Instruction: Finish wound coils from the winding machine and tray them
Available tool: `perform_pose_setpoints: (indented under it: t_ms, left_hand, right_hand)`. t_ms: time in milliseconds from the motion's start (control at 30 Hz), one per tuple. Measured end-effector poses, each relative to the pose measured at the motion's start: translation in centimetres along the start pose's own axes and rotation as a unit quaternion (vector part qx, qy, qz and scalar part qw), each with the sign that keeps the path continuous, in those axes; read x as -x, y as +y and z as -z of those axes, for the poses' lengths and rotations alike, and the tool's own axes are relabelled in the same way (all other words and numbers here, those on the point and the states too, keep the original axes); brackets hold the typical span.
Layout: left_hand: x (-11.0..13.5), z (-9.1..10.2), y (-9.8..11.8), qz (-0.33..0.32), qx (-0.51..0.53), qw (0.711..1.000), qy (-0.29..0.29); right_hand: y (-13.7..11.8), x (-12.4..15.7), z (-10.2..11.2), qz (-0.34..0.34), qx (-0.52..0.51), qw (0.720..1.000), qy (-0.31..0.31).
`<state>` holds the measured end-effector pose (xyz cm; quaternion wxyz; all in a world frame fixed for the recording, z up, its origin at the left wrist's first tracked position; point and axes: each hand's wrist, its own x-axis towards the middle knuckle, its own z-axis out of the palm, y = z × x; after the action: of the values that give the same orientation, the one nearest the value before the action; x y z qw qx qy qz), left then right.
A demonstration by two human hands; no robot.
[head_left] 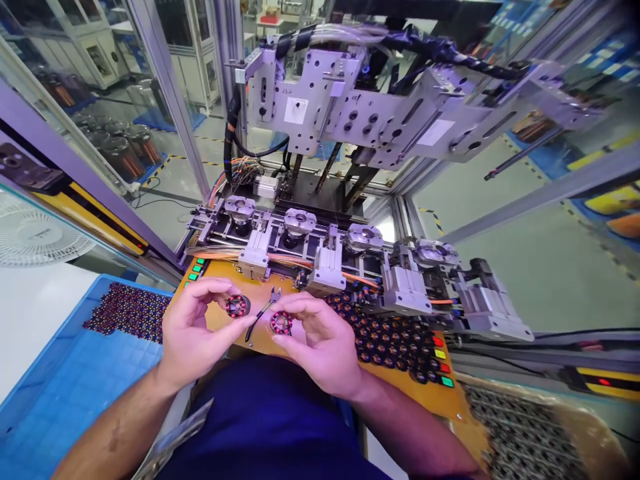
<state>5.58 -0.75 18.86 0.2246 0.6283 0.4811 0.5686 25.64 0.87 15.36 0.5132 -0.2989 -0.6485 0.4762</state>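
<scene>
My left hand (193,327) pinches a small round wound stator (237,305) between thumb and fingers. A second stator ring (281,323) with reddish copper coils sits in the fingers of my right hand (320,340). Both hands hover close together over an orange work panel (260,293). Small black-handled cutters (263,311) lie on the panel between the two hands.
A row of several round metal fixtures (299,223) on a machine runs behind the panel. Loose stators are piled at right (385,340) and in a blue tray (75,387) at left. Green (194,273) and red buttons (440,347) edge the panel. A fan (35,233) stands far left.
</scene>
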Motion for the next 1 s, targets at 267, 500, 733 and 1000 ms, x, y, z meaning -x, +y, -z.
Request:
perform_pose_setpoints:
  t_ms: [267,500,733,1000]
  left_hand:
    - [7.8,3.9,-11.0,0.154,-0.245,0.957,-0.024]
    - [10.5,2.5,-15.5,0.123,-0.296,0.946,-0.050]
    - [10.1,0.9,-14.9,0.071,-0.286,0.948,-0.119]
    - [7.3,-2.0,-15.3,0.033,-0.272,0.953,-0.127]
  right_hand:
    - [10.7,2.7,-4.6,0.048,0.173,0.979,-0.092]
    - [13.9,2.8,-7.4,0.085,0.259,0.954,-0.127]
    - [11.5,7.8,0.9,0.033,0.363,0.930,-0.052]
    - [11.9,8.9,5.9,-0.041,0.464,0.884,0.041]
